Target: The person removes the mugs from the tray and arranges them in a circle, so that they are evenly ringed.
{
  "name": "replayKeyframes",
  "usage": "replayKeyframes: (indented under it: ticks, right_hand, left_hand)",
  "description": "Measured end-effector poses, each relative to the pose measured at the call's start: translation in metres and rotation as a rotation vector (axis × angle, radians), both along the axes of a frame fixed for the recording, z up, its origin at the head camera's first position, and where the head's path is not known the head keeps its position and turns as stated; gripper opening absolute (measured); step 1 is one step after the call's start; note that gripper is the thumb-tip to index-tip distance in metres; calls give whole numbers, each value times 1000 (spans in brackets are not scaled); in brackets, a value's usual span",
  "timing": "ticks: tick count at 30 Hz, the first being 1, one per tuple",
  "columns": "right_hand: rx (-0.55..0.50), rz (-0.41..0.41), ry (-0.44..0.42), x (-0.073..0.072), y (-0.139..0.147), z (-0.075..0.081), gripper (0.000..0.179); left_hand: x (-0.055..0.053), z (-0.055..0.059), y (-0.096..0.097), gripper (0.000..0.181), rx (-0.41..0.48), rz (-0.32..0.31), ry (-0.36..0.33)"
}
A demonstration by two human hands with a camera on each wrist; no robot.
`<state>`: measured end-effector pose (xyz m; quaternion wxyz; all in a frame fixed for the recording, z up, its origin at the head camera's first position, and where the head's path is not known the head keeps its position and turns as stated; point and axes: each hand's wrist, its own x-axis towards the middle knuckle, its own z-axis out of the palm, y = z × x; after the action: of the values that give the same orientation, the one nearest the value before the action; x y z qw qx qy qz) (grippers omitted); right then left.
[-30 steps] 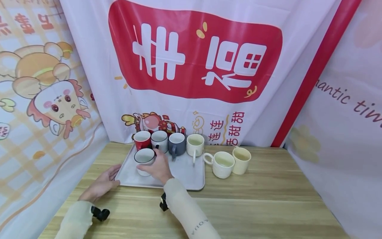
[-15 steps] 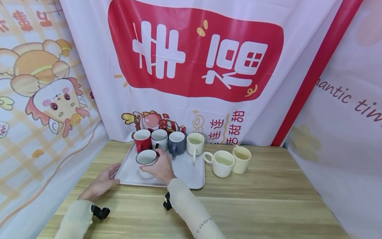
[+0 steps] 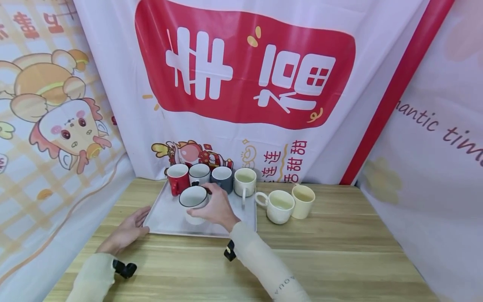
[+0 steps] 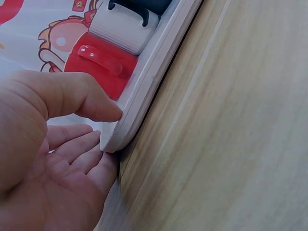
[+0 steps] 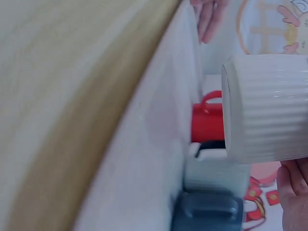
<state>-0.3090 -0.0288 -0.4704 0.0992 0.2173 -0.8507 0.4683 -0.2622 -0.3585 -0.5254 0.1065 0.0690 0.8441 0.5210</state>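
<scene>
My right hand [image 3: 219,207] grips a white mug [image 3: 197,213] with a black rim, thumb on one side and fingers by the handle. The ribbed wall and base of this mug [image 5: 269,108] show raised off the tray in the right wrist view. My left hand [image 3: 126,228] holds the front left corner of the pale tray [image 3: 166,220]; the thumb [image 4: 98,106] bends to the rim and the fingers lie along the side. Along the tray's back stand a red mug [image 3: 179,183], another black-rimmed white mug [image 3: 199,174], a grey mug [image 3: 226,184] and a cream mug [image 3: 245,182].
Right of the tray, an off-white mug [image 3: 279,207] with its handle toward the tray stands beside a pale yellow mug [image 3: 303,202] on the wooden table [image 3: 332,251]. A printed cloth [image 3: 245,138] hangs right behind the tray.
My right hand has moved the black-rimmed white mug to the right, now in front of the back row's gap between white and grey mugs. The left hand stays at the tray corner.
</scene>
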Motion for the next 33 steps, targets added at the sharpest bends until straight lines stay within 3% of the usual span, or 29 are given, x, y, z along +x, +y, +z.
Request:
replayKeyframes:
  ticks: [7, 12, 16, 23, 33]
  right_hand:
    - [-25, 4, 80, -3, 43, 36, 82]
    - [-47, -30, 70, -6, 81, 62, 84]
    - [-40, -64, 117, -10, 115, 77, 80]
    - [-9, -157, 169, -14, 177, 96, 75]
    - [41, -360, 102, -13, 274, 105, 77]
  left_hand:
    - [-3, 4, 1, 86, -16, -6, -9]
    - [-5, 4, 1, 85, -37, 10, -21]
    - [-5, 2, 1, 85, -44, 19, -27]
    - [-2, 0, -2, 85, -29, 2, -13]
    - [-2, 0, -3, 85, -16, -10, 10]
